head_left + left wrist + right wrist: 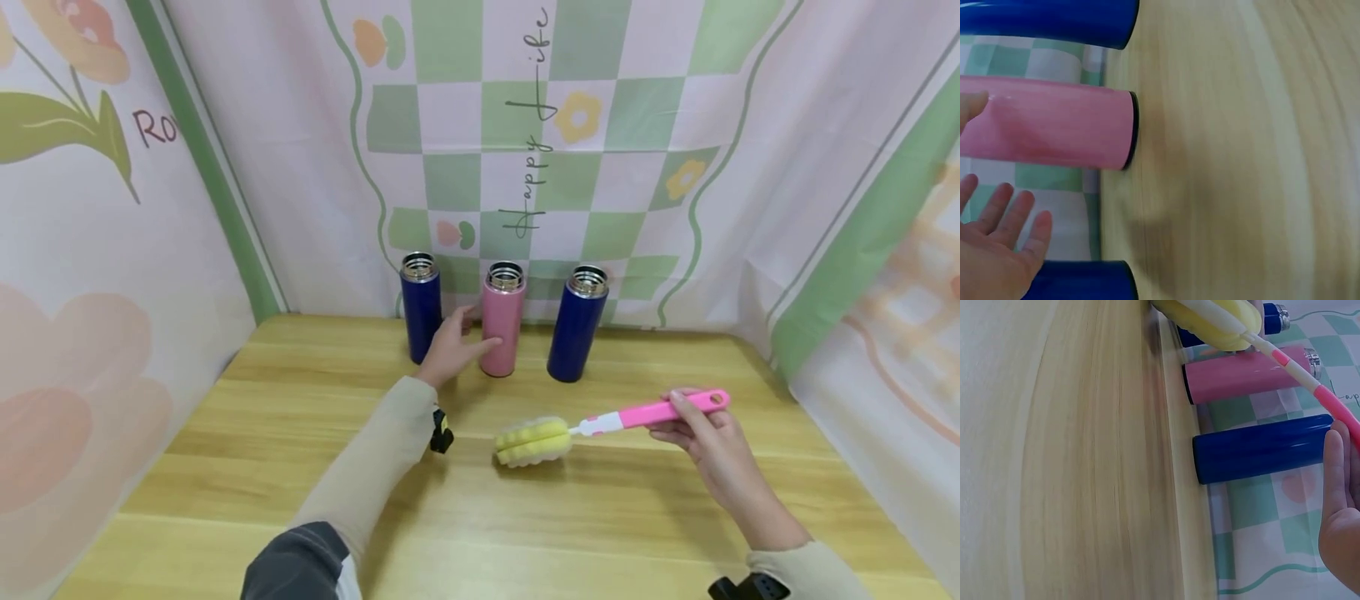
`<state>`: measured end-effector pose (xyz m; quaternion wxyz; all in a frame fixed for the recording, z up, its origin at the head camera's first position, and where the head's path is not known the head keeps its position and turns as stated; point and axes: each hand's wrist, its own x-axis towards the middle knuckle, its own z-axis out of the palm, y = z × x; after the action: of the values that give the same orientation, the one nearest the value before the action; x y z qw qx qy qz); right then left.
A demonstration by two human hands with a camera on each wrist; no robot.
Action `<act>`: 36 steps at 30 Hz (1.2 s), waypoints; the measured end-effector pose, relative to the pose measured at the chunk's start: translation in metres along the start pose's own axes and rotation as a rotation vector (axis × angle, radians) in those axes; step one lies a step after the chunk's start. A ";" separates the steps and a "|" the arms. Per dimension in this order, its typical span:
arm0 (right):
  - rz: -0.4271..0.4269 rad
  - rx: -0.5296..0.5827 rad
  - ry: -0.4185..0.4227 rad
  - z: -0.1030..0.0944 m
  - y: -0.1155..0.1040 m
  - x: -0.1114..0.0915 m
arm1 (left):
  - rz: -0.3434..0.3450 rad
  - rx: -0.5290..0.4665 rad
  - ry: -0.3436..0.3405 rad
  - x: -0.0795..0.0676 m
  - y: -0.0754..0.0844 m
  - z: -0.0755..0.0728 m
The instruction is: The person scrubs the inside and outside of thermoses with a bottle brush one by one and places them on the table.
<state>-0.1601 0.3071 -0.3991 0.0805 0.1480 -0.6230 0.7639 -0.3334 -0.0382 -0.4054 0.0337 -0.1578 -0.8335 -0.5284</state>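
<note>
My right hand (716, 454) grips the pink handle of a bottle brush (534, 442), whose yellow sponge head points left above the table. Near a pink bottle (502, 321) is my left hand (453, 350), its fingers spread and the thumb in front of the bottle's side. In the left wrist view the fingers (1007, 215) stand apart from the pink bottle (1054, 122); whether the thumb touches it, I cannot tell. All the bottles stand upright with uncapped, threaded steel mouths. One dark blue bottle (422, 308) is left of the pink one, another blue bottle (577, 325) to its right.
The bottles stand along the back of a wooden table (315, 383), close to a green-and-white checked curtain (517, 117). More printed fabric (112, 333) hangs on the left side, and a green-edged fabric (862, 275) on the right.
</note>
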 end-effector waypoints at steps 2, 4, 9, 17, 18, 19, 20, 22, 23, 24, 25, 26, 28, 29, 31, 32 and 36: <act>0.001 0.002 0.001 -0.001 0.000 -0.001 | 0.016 0.011 -0.028 0.004 0.002 0.004; 0.000 0.001 -0.001 -0.002 0.000 -0.001 | 0.041 0.004 -0.051 0.008 0.003 0.007; -0.004 0.002 -0.006 -0.003 -0.001 -0.001 | 0.037 -0.008 -0.059 0.014 0.007 0.013; -0.003 -0.015 0.003 -0.005 -0.001 -0.002 | -0.056 -0.097 -0.035 0.016 0.011 0.018; 0.000 -0.023 0.006 -0.005 -0.001 -0.003 | -0.064 -0.109 -0.028 0.016 0.011 0.018; 0.003 -0.027 0.008 -0.005 -0.002 -0.003 | -0.071 -0.120 -0.022 0.015 0.011 0.019; 0.007 -0.033 0.015 -0.005 -0.002 -0.003 | -0.074 -0.133 -0.017 0.014 0.011 0.019; 0.011 -0.038 0.020 -0.005 -0.002 -0.002 | -0.073 -0.150 -0.008 0.013 0.010 0.019; 0.010 -0.041 0.023 -0.005 -0.002 -0.002 | -0.070 -0.154 -0.006 0.012 0.010 0.018; 0.006 -0.036 0.024 -0.005 -0.002 -0.002 | -0.066 -0.152 -0.004 0.011 0.009 0.018; 0.001 -0.029 0.023 -0.005 -0.003 -0.002 | -0.064 -0.155 -0.005 0.009 0.009 0.017; -0.003 -0.023 0.021 -0.005 -0.003 -0.002 | -0.061 -0.159 -0.004 0.008 0.008 0.017; -0.013 -0.004 0.016 -0.006 -0.003 -0.001 | -0.056 -0.163 -0.004 0.006 0.008 0.016; -0.017 0.004 0.014 -0.006 -0.003 -0.001 | -0.054 -0.164 -0.004 0.005 0.007 0.015; -0.018 0.012 0.013 -0.007 -0.003 -0.001 | -0.048 -0.165 -0.003 0.002 0.007 0.014; -0.017 0.013 0.014 -0.008 -0.003 -0.001 | -0.042 -0.168 -0.003 0.001 0.007 0.013; -0.009 0.015 0.027 -0.009 -0.003 -0.001 | -0.022 -0.172 -0.004 -0.007 0.010 0.010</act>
<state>-0.1597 0.3167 -0.3981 0.0914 0.1410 -0.6155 0.7700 -0.3231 -0.0268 -0.4025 0.0122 -0.1519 -0.7869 -0.5980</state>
